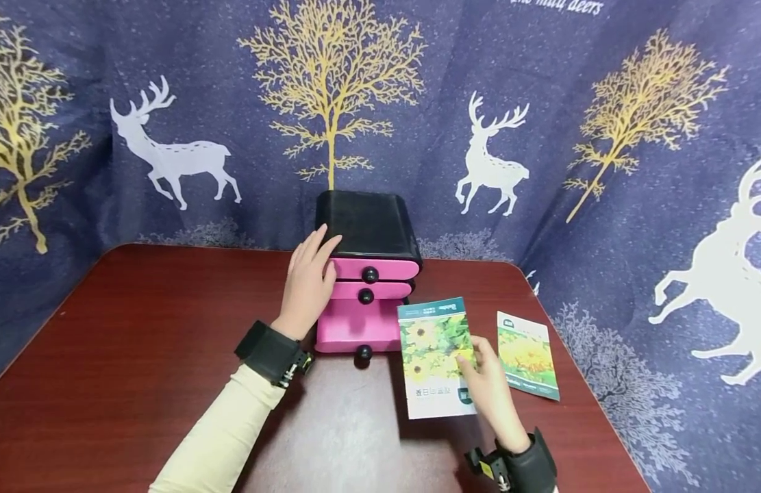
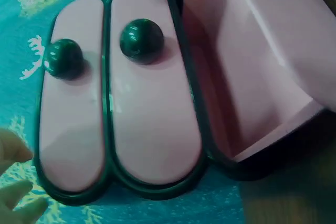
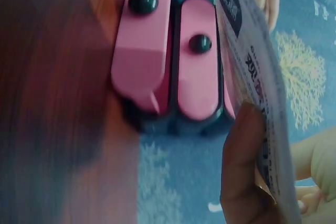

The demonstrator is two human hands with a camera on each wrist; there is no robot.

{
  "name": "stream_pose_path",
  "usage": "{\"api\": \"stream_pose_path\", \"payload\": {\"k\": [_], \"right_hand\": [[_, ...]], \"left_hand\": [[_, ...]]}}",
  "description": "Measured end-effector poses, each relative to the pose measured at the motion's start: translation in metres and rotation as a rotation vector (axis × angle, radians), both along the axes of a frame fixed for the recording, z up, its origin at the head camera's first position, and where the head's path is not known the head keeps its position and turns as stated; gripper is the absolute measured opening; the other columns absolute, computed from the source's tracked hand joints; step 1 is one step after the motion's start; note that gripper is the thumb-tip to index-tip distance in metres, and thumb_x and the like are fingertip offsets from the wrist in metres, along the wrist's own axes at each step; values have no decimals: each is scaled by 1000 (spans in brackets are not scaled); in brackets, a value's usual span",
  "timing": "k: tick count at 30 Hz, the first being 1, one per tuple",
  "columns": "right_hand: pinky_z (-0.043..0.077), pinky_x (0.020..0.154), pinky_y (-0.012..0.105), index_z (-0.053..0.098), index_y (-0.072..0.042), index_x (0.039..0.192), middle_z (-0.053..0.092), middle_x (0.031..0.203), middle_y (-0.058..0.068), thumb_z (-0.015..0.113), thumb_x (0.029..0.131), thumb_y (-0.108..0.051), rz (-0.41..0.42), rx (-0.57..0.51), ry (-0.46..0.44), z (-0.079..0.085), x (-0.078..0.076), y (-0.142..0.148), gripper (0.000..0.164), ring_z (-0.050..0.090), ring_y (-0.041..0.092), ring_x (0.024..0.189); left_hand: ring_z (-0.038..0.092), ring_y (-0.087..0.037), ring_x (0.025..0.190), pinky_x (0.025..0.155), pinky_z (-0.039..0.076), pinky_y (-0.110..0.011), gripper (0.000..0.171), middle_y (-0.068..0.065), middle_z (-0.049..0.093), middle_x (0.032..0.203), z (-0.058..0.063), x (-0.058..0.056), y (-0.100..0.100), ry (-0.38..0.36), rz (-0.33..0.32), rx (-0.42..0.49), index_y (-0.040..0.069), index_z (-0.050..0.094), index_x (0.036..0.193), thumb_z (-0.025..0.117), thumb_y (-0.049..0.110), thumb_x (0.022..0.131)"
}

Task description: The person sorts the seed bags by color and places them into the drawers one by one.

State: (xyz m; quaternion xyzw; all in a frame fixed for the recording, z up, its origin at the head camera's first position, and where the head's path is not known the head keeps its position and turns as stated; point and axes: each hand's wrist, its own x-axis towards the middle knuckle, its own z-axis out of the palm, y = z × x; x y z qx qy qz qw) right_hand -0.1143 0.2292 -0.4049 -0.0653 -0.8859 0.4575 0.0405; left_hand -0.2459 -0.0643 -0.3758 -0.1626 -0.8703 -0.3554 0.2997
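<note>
A black cabinet (image 1: 368, 222) with three pink drawers stands at the back of the table. Its bottom drawer (image 1: 349, 330) is pulled out; the upper two are pushed in, each with a round black knob. My left hand (image 1: 309, 286) rests with spread fingers on the cabinet's upper left edge. Just right of the open drawer, my right hand (image 1: 490, 387) pinches a flower seed packet (image 1: 432, 352) by its right edge, thumb on the printed front. In the right wrist view the packet (image 3: 249, 51) is seen nearly edge-on. The left wrist view looks into the open drawer (image 2: 241, 61).
A second seed packet (image 1: 528, 352), with orange flowers, lies on the right side of the brown table (image 1: 140, 356). Behind the table hangs a dark blue cloth (image 1: 244, 89) printed with white deer and golden trees.
</note>
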Motion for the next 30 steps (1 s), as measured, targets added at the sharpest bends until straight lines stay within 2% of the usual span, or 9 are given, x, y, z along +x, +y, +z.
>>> {"api": "stream_pose_path", "payload": {"k": [2, 4, 8, 11, 14, 18, 21, 24, 30], "right_hand": [[44, 62, 27, 45, -3, 127, 57, 118, 21, 51, 95, -9, 24, -56, -11, -3, -3, -9, 34, 59, 21, 76], [41, 55, 24, 47, -5, 126, 62, 99, 16, 51, 95, -9, 43, -124, -53, -5, -4, -17, 32, 50, 13, 60], [48, 52, 28, 47, -8, 126, 61, 82, 10, 51, 95, -11, 79, -269, -146, -8, -6, -30, 31, 57, 15, 56], [54, 53, 36, 48, -8, 126, 65, 86, 12, 51, 95, -14, 100, -343, -177, -7, -10, -37, 31, 66, 23, 63], [55, 53, 38, 47, -7, 125, 66, 85, 12, 52, 95, -15, 116, -375, -197, -8, -13, -44, 32, 67, 24, 64], [56, 55, 38, 46, -5, 126, 66, 85, 10, 52, 95, -15, 137, -397, -213, -11, -18, -52, 33, 68, 22, 65], [56, 56, 38, 45, -3, 127, 66, 86, 11, 51, 95, -15, 154, -415, -217, -13, -22, -58, 35, 69, 22, 66], [57, 57, 38, 43, -1, 130, 67, 89, 12, 51, 95, -14, 161, -422, -224, -16, -25, -64, 38, 69, 21, 67], [57, 58, 36, 37, 6, 136, 66, 93, 15, 51, 94, -14, 193, -404, -242, -20, -27, -72, 48, 68, 19, 67]], "left_hand": [[37, -32, 133, 111, 26, -49, 42, -11, 40, 146, 2, 9, 0, 16, 8, 52, 13, 54, 131, 52, 4, 90], [42, -32, 127, 108, 31, -48, 39, -12, 45, 140, 3, 22, 0, -1, 1, 120, 12, 57, 127, 53, 4, 89], [55, -24, 104, 92, 46, -41, 32, -10, 54, 116, -1, 48, -2, -159, -75, 190, 11, 59, 123, 53, 8, 91], [57, -18, 85, 77, 49, -35, 30, -8, 55, 98, -7, 61, -4, -322, -151, 195, 9, 58, 122, 52, 11, 93], [61, -17, 77, 71, 51, -30, 37, -9, 61, 90, -15, 71, -4, -523, -272, 236, 9, 49, 131, 51, 12, 95], [67, -22, 79, 74, 57, -36, 53, -19, 63, 98, -27, 88, -4, -846, -546, 406, 13, 26, 144, 48, 13, 97], [65, -22, 81, 78, 56, -44, 58, -18, 58, 101, -33, 98, -2, -1033, -720, 540, 14, 18, 147, 48, 15, 97], [65, -20, 82, 79, 55, -45, 59, -13, 54, 93, -37, 104, 1, -1119, -790, 632, 14, 19, 147, 49, 14, 96], [66, -22, 88, 75, 57, -39, 63, -16, 59, 101, -42, 105, 1, -1162, -778, 704, 10, 20, 146, 51, 5, 92]]}}
